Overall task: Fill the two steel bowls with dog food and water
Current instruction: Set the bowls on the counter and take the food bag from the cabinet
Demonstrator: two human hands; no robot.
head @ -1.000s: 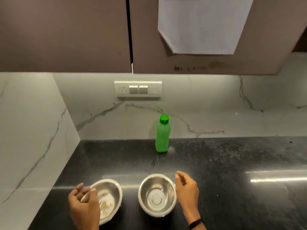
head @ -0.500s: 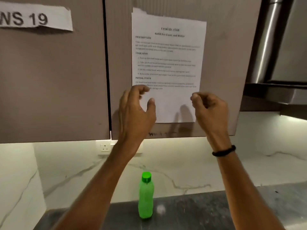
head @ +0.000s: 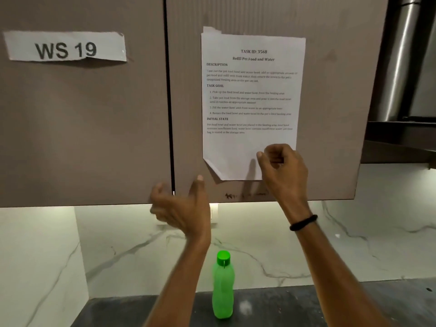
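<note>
**Clerk:** Start nearest. What stands on the counter (head: 271, 308)?

**Inspector:** One green bottle (head: 223, 286), upright, cap on, close to the marble wall (head: 141, 244) behind it. It is untouched. Both forearms rise past it, one on either side. The two steel bowls lie outside this view.

**Clerk:** The left hand (head: 182, 208)?

**Inspector:** Above the bottle and a little to its left, at the lower edge of the cupboard (head: 94, 138), beside the seam between the two doors. The fingers are spread and relaxed, with the thumb up. It holds nothing. The hand is blurred, so I cannot confirm contact with the door.

**Clerk:** The right hand (head: 284, 168)?

**Inspector:** Above the bottle and to its right, higher than the left. It is clenched into a loose fist in front of the lower right corner of a sheet (head: 250, 142), and nothing shows between the fingers. There is a black band (head: 303, 223) on the wrist.

**Clerk:** And furthest off?

**Inspector:** The sheet hangs on the door directly above the bottle. It is headed "TASK ID: 3568, Refill Pet Food and Water", and its lower left corner is folded. High to the bottle's left is a label (head: 66, 47) reading "WS 19". High to its right is a steel duct (head: 401, 55).
</note>
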